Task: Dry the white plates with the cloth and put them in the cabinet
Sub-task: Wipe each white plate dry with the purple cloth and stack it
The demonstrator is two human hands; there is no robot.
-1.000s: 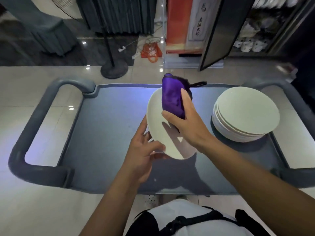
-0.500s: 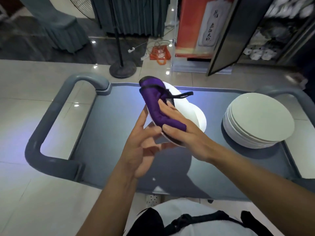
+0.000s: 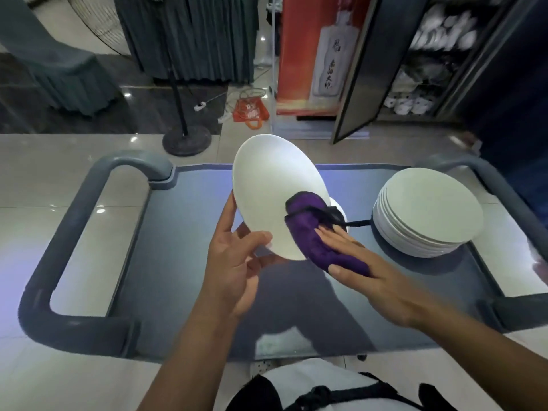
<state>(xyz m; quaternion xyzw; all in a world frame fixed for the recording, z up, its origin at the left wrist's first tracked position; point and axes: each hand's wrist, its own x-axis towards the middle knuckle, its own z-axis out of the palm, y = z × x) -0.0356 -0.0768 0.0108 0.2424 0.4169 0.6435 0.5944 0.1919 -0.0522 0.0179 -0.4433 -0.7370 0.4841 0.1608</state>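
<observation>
I hold a white plate (image 3: 272, 197) tilted on edge above the grey cart (image 3: 178, 247). My left hand (image 3: 234, 262) grips its lower left rim, thumb on the face. My right hand (image 3: 370, 277) holds a folded purple cloth (image 3: 314, 241) and presses it on the plate's lower right part. A black loop hangs from the cloth. A stack of several white plates (image 3: 427, 212) sits at the cart's right end. The cabinet (image 3: 430, 54) stands at the back right, with white crockery on its shelves.
The cabinet's dark door (image 3: 358, 75) hangs open toward the cart. Thick grey handles (image 3: 59, 241) close off both cart ends. A fan stand (image 3: 186, 140), cables and an orange bag lie on the floor beyond. A red poster stands beside the cabinet.
The plate has turned so that its broad face is toward me and stands higher. The cloth slid from the top rim down to the lower right part of the plate.
</observation>
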